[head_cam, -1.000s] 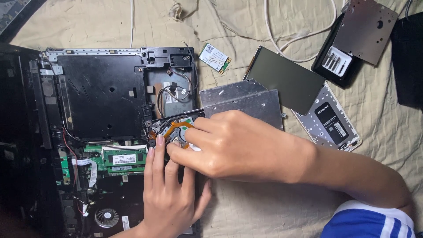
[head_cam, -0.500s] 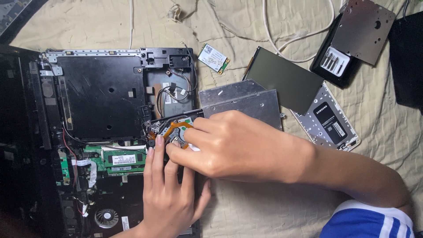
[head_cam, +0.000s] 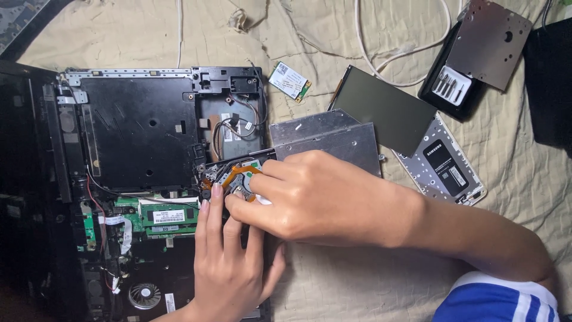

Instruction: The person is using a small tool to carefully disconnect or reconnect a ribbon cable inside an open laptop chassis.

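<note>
**Both hands on the orange ribbon cable, hardly any movement**

Over the last second almost nothing has shifted: both hands sit where they were, and the parts around them lie in the same places. Any change is too small to read at the fingertips, so I judge this to be slow, fine work at one spot rather than a move from one step to another.

The right hand [head_cam: 322,197] reaches in from the right, fingers curled narrow and pressed down on a small part at the orange ribbon cable [head_cam: 237,174]. Whether it pinches that part or only presses on it cannot be told, since the fingers cover it. The left hand [head_cam: 229,262] comes up from below, fingers nearly straight and close together, its tips touching the same spot just beside the right fingertips. It seems to steady rather than grip.

The cable lies at the right edge of the opened laptop base [head_cam: 137,125], just below the bay with loose thin wires [head_cam: 235,125]. A green memory stick [head_cam: 167,216] sits left of the hands, and a round fan [head_cam: 144,295] lies lower down.

Everything rests on a beige bedsheet [head_cam: 357,280]. Beside the right hand lies a grey metal drive [head_cam: 333,140], touching a dark flat panel [head_cam: 384,110]. A small wireless card [head_cam: 289,80] lies apart above it.
</note>
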